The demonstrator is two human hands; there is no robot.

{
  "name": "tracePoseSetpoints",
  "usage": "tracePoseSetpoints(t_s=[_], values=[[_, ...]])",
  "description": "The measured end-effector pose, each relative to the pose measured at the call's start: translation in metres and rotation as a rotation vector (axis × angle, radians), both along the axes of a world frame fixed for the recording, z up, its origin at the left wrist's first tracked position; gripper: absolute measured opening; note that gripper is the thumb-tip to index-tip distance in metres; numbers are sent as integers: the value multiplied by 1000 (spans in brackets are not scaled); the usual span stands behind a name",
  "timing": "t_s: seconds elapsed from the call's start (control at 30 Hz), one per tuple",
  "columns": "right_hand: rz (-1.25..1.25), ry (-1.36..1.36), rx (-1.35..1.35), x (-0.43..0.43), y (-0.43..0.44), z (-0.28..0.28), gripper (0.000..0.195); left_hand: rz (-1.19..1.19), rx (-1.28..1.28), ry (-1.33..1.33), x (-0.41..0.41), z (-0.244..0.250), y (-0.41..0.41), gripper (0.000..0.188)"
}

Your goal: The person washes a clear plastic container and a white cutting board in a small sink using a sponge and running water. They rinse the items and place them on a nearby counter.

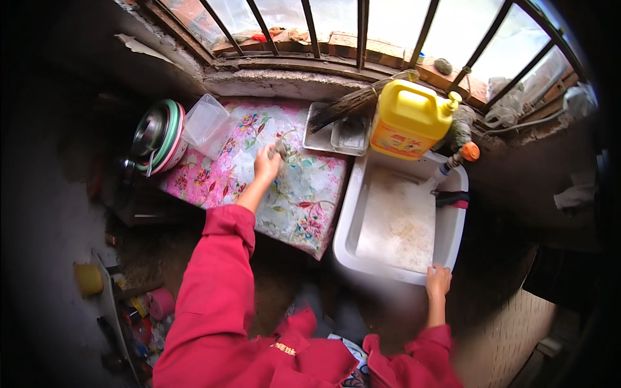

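My left hand (267, 164) is closed around a greyish cloth (281, 153), blurred in part, over the middle of a table. A floral plastic tablecloth (310, 213) covers that table; wet-looking patches shine on its surface. To the right stands a white sink basin (343, 242), and my right hand (438, 280) grips the near right corner of its rim. Inside the basin lies a stained, pale flat board (395, 223). A dark cloth with a red edge (451, 199) hangs over the basin's right rim.
A yellow jug with a pump (412, 116) stands at the basin's back, beside an orange-handled tap (469, 151). A straw brush (347, 106) lies across a metal tray (318, 138). Stacked bowls (167, 140) and a clear plastic container (206, 123) sit at left. Window bars (362, 34) rise behind.
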State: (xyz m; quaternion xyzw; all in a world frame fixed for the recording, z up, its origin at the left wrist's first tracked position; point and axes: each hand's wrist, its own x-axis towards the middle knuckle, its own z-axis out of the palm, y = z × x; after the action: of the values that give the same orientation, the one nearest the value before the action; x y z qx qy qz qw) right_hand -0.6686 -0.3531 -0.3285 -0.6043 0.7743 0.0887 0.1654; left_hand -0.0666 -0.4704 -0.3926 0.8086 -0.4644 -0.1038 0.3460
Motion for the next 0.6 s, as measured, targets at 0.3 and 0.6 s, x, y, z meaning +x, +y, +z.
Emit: tracePoseSetpoints(t_s=[0.3,0.6], values=[[-90,-499,8,96,48,25,12,-420,5,-179,61,-66,-146,36],[-44,-601,35,167,24,41,14,-839,63,-140,23,-22,53,42]])
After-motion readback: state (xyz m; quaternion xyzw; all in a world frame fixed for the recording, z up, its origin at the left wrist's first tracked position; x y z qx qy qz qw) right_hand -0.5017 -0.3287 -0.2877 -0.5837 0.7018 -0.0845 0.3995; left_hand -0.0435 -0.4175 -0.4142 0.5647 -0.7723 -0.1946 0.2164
